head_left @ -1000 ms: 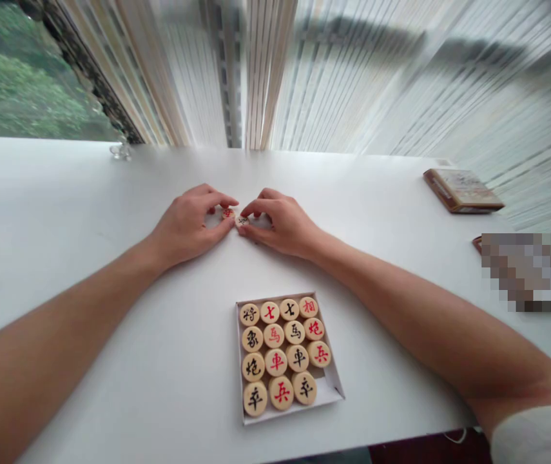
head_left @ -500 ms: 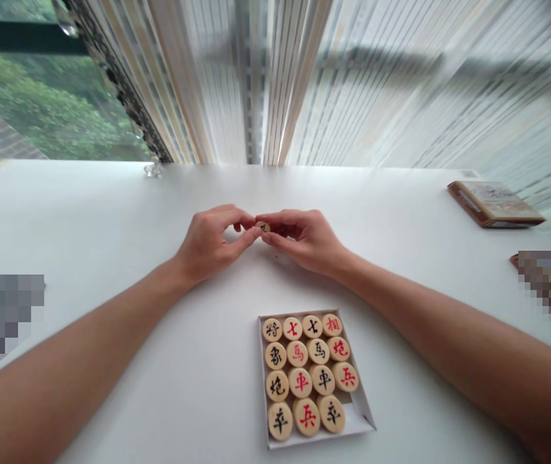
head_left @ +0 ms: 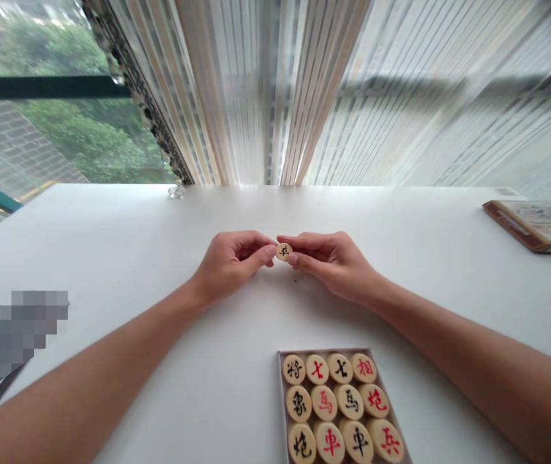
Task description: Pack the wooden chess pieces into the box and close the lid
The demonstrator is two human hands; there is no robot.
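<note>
A round wooden Chinese chess piece [head_left: 284, 252] with a dark character is held up between both hands over the white table. The thumb and fingertips of my left hand [head_left: 236, 263] pinch its left edge. On the opposite edge, my right hand [head_left: 336, 263] grips it with the thumb in front and fingers behind. Nearer to me lies a shallow box [head_left: 282, 393] filled with rows of Chinese chess pieces marked in red or black, such as a red horse piece [head_left: 324, 402]. The near end of this box is cut off by the frame.
A brown flat box [head_left: 536, 225] lies at the table's far right. A blurred-out grey object [head_left: 19, 348] is at the left edge. Striped curtains [head_left: 256, 96] hang along the window behind the white table [head_left: 135, 225]; a small clear ornament [head_left: 176, 191] sits at the back.
My view has tilted up and to the left, so the table contents appear lower and further right. The piece's face has turned toward me, and both hands still hold it.
</note>
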